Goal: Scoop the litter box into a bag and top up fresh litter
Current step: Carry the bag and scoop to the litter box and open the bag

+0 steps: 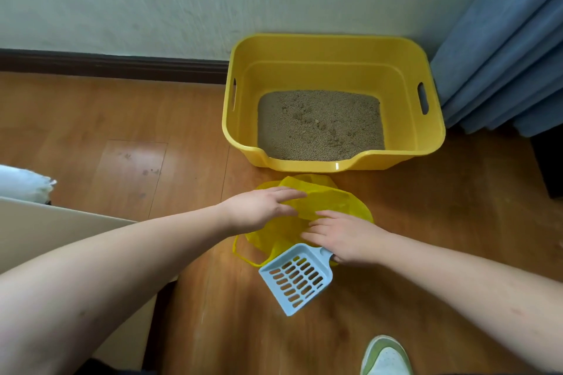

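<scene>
A yellow litter box stands on the wood floor against the wall, with grey-brown litter and several clumps in it. Just in front of it lies a crumpled yellow plastic bag. My left hand grips the bag's upper left edge between fingers and thumb. My right hand rests on the bag with its fingers stretched out. The handle of a light blue slotted scoop runs under that palm, and the empty scoop head points down and to the left over the floor.
A blue curtain hangs right of the box, with a dark piece of furniture below it. At the left are a white sack and a beige panel. A green-and-white shoe is at the bottom edge.
</scene>
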Demonstrator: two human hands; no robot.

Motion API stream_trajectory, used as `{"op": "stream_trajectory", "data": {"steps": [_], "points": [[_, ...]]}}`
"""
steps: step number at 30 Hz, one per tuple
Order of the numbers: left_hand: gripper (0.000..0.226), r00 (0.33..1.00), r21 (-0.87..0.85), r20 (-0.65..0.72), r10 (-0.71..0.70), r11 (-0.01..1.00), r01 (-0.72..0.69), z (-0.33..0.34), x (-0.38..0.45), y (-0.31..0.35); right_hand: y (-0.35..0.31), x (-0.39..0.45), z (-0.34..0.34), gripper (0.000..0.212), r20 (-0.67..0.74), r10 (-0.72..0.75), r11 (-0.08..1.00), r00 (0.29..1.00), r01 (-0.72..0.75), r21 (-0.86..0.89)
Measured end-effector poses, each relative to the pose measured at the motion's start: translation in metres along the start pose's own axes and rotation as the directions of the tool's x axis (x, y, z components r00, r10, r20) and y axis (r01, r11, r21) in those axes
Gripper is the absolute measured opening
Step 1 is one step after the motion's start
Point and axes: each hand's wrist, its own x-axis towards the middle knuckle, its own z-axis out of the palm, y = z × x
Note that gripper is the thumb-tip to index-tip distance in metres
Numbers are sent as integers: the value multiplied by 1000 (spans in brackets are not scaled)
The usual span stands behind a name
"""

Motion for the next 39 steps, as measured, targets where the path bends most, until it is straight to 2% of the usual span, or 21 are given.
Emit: {"op": "stream_trajectory", "data": {"steps": [2, 7, 12, 14, 16, 21, 24, 27, 30, 32, 33, 35, 37, 39], "points": [[32, 995, 9, -95, 30, 1000, -30, -5, 3, 4, 2, -3, 5, 61, -11, 6, 1000, 1000, -6, -8], [25, 977, 86, -207, 60, 995, -43, -14, 7, 9, 1, -13, 11, 51, 79, 125, 991, 989, -121, -53], [6, 970, 262, -164, 180, 956, -133, -18, 0, 6, -3, -22, 12, 37, 219, 136, 984, 966, -157, 82], [10, 956, 318, -145, 255, 927, -199, -18, 1, 3, -6, -25, 12, 35, 215, 138, 979, 967, -166, 118], [12, 956, 396, -103, 273, 893, -213, -14, 1, 0, -8, -27, 14, 32, 194, 114, 982, 974, -140, 126], [14, 973, 609, 192, 125, 762, -218, -7, 5, 5, -4, -28, 12, 34, 189, 82, 978, 979, -116, 176], [18, 973, 662, 221, 69, 722, -202, -5, 7, 7, 0, -29, 4, 33, 218, 80, 968, 973, -128, 214], [35, 975, 689, 220, 26, 703, -174, 9, 11, 2, 9, -34, -1, 32, 214, 223, 939, 951, -269, 216], [38, 937, 686, 330, -120, 712, -151, 10, 12, 0, 18, -37, -1, 56, 165, 409, 882, 898, -435, 181], [52, 910, 719, 357, -209, 683, -126, 13, 9, -3, 25, -39, -1, 68, 138, 500, 848, 855, -516, 122], [59, 898, 742, 362, -251, 661, -114, 14, 8, -5, 29, -40, -1, 67, 137, 519, 842, 844, -532, 87], [63, 884, 770, 345, -315, 634, -75, 13, 6, -8, 37, -43, -4, 50, 137, 510, 855, 849, -518, 34], [60, 879, 765, 323, -350, 644, -24, 9, 7, -10, 41, -46, -7, 35, 129, 449, 891, 884, -453, 1], [59, 874, 749, 310, -374, 663, 18, 7, 6, -12, 43, -48, -10, 32, 93, 363, 931, 927, -365, 2]]}}
